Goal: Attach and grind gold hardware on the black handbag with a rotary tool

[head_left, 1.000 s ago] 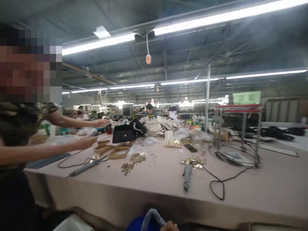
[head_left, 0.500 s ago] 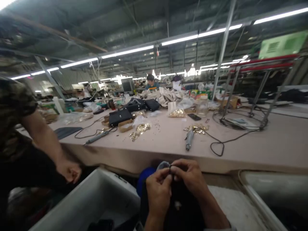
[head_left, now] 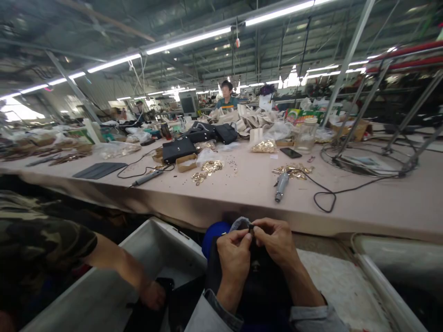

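Both of my hands meet over my lap, just below the table's front edge. My left hand [head_left: 235,258] is closed, thumb and fingers pinching one side of a small black strap end [head_left: 251,227]. From the other side my right hand [head_left: 275,240] pinches the same strap end. Beneath them lies a dark bag [head_left: 265,288] with a small shiny metal fitting [head_left: 255,266] on its face. A grey curved band [head_left: 240,223] and a blue rounded object [head_left: 213,235] show behind my left hand.
A co-worker's hand [head_left: 154,295] touches black pieces inside the white bin [head_left: 114,281] at left. On the table [head_left: 242,193] lie a grey electric screwdriver [head_left: 282,186], gold metal parts [head_left: 294,170], dark bags [head_left: 178,150] and a phone [head_left: 290,152]. A wire-legged stand [head_left: 367,106] stands right.
The co-worker at left has leaned down and put a hand into the white bin. My hands keep their pinch on the black strap end. The view has shifted somewhat.
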The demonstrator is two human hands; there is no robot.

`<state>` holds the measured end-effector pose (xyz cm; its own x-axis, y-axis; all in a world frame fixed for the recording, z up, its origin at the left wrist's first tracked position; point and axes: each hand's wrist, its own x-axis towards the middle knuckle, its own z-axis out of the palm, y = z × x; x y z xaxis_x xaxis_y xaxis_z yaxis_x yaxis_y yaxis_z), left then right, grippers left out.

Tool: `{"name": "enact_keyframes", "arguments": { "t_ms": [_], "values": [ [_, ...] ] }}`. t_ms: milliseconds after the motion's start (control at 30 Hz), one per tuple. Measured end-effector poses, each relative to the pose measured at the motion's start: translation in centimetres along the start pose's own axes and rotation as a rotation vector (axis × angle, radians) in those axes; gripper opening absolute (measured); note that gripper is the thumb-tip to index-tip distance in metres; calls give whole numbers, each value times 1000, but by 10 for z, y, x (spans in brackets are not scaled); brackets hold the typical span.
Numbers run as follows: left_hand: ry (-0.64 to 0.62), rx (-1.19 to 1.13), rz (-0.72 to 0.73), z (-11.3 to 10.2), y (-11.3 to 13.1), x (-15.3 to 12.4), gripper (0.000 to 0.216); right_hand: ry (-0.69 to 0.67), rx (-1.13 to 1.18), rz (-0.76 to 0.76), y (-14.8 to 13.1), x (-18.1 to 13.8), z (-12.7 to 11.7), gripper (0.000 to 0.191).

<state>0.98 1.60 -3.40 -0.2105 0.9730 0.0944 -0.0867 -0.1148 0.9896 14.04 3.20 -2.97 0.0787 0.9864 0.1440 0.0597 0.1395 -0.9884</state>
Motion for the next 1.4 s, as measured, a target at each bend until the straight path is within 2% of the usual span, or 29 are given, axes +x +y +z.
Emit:
{"name": "enact_keyframes", "arguments": {
  "t_ms": [167, 300, 367, 533, 667, 767, 1100, 1400],
  "values": [
    [19, 29, -11, 1, -5, 1, 13, 28, -86, 49, 10, 5, 5, 24],
    [41, 33, -54, 1, -14, 5, 13, 1, -121, 41, 9, 6, 5, 47],
    [69, 27, -69, 1, -18, 8, 14, -42, -76, 30, 8, 6, 4, 51],
    [94, -8, -82, -1, -20, 9, 17, -83, 4, 30, 15, 6, 2, 33],
    [-13, -41, -121, -2, -15, 5, 23, 3, -18, 37, 22, 6, 2, 30],
    [-42, -34, -145, -2, -12, 4, 28, 26, -5, 39, 23, 5, 4, 29],
    [69, -52, -214, 7, -3, 9, 24, 79, -48, 9, 21, 4, 8, 28],
    [63, -28, -192, 6, -8, 9, 22, 31, -40, 7, 27, 7, 6, 30]
  ]
}}
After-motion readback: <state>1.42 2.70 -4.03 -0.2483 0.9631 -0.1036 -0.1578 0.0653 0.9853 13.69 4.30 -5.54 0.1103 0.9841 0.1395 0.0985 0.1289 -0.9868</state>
